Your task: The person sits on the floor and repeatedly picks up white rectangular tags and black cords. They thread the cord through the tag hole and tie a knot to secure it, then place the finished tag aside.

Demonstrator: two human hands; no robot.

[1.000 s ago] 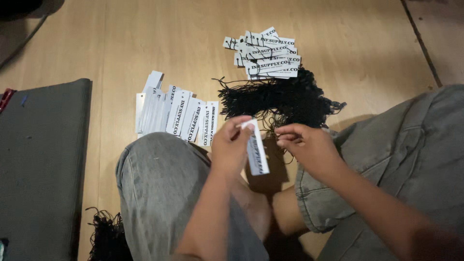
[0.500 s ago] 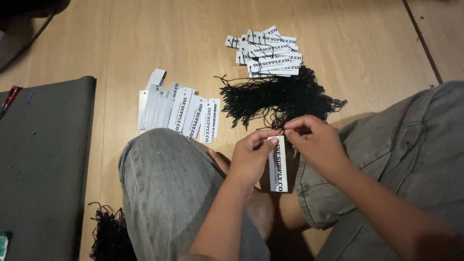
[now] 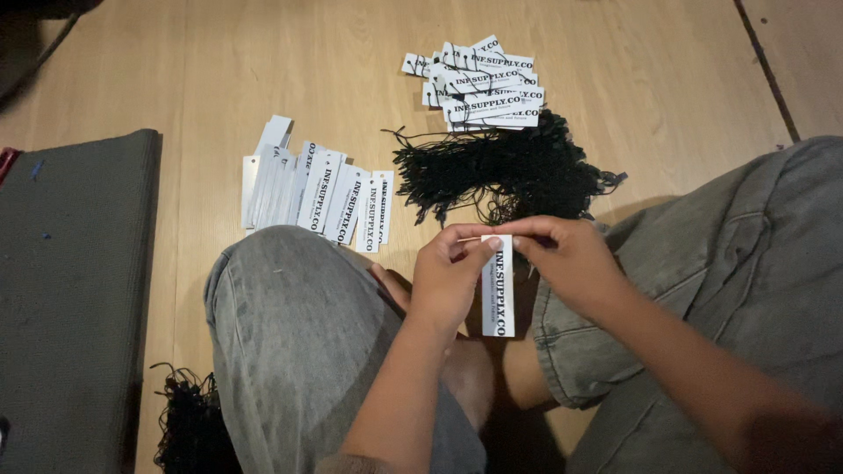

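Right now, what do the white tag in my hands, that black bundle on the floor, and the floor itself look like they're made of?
White tag: likely matte card, since it hangs flat and stiff.
Black bundle: thin cord or string, with frayed loose strands; the fibre is unclear.
Floor: pale wood or wood-look laminate, with visible grain and a plank seam.

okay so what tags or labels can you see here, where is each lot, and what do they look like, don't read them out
Held tag: hangs upright between the left hand and right hand above the lap; narrow white rectangle, black print.
Fanned row of tags: on the wooden floor ahead of the left knee; overlapping white strips, black print.
Loose pile of tags: further up the floor, behind the bundle of black strings; white rectangles lying crosswise.
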